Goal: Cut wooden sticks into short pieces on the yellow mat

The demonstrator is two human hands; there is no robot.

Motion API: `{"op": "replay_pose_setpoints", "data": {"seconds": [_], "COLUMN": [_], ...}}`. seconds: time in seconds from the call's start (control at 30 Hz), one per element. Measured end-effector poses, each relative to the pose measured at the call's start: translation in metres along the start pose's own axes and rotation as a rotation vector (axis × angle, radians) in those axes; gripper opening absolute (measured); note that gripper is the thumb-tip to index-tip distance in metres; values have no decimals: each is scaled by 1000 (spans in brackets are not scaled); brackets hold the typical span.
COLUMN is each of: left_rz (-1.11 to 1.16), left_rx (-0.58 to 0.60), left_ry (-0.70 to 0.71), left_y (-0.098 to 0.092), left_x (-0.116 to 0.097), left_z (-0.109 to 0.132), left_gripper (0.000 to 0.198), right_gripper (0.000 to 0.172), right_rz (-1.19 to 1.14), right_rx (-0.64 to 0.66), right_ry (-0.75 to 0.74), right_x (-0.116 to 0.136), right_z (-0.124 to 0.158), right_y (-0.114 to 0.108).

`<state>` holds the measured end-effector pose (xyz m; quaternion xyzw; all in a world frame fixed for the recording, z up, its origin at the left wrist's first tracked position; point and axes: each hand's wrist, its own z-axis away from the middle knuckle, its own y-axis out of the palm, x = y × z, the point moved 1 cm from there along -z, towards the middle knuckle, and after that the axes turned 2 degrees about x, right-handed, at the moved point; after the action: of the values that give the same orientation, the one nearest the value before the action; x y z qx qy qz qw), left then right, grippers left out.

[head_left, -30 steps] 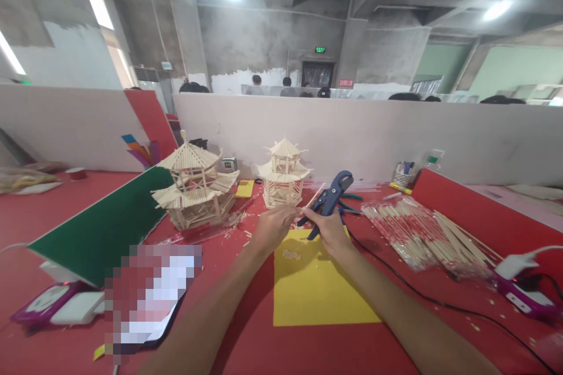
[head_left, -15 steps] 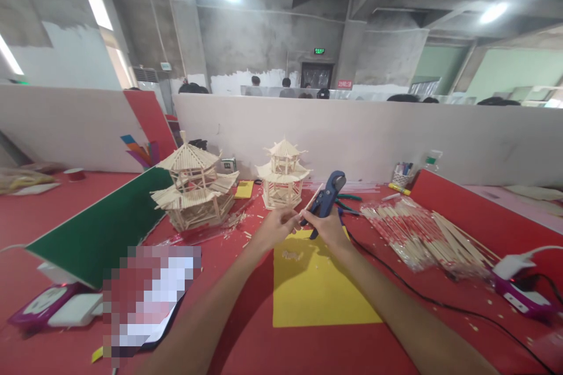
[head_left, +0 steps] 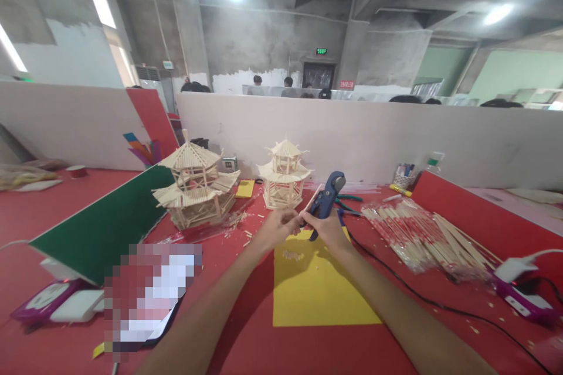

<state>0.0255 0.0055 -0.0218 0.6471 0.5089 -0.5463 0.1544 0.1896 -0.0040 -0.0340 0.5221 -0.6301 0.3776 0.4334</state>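
Note:
My right hand (head_left: 326, 227) is wrapped round a blue hand cutter (head_left: 328, 196), held upright above the top of a yellow sheet (head_left: 325, 293). Close beside it, my left hand (head_left: 281, 227) has its fingers pinched on a thin wooden stick (head_left: 313, 196) that slants up along the cutter's left side. The fingertips of both hands nearly meet, and the stick's lower end is hidden there. Small cut wood pieces (head_left: 292, 255) lie on the sheet. Just beyond my hands stands a small pagoda model (head_left: 285, 179) made of sticks.
A larger stick pagoda (head_left: 193, 187) stands at left, near a green board (head_left: 105, 222). Bundled sticks in plastic (head_left: 409, 231) lie at right, before a red board (head_left: 492, 217). Green-handled pliers (head_left: 349, 202) lie behind the cutter. A black cable (head_left: 422, 299) crosses the right side.
The view has shifted very slightly. Both hands, the stick and the cutter keep almost the same position.

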Motion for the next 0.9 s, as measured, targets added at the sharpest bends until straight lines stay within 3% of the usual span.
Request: {"op": "replay_pose_setpoints", "data": {"seconds": [0.47, 0.63, 0.73, 0.9], "left_rz": [19, 22, 107, 115], "left_rx": [-74, -234, -328, -383], "left_ry": [10, -3, 0, 24], "left_y": [-6, -21, -31, -41], "left_x": [-2, 1, 4, 5], "left_z": [-3, -6, -8, -7], "left_gripper": [40, 37, 36, 32], "right_gripper": [41, 57, 60, 51], "right_rz": [-70, -108, 56, 491], "right_rx": [36, 177, 355, 485], "right_ry": [11, 41, 7, -74], "right_x": [12, 23, 33, 43], "right_z": [0, -7, -9, -7], "right_y": [-3, -20, -32, -44]}}
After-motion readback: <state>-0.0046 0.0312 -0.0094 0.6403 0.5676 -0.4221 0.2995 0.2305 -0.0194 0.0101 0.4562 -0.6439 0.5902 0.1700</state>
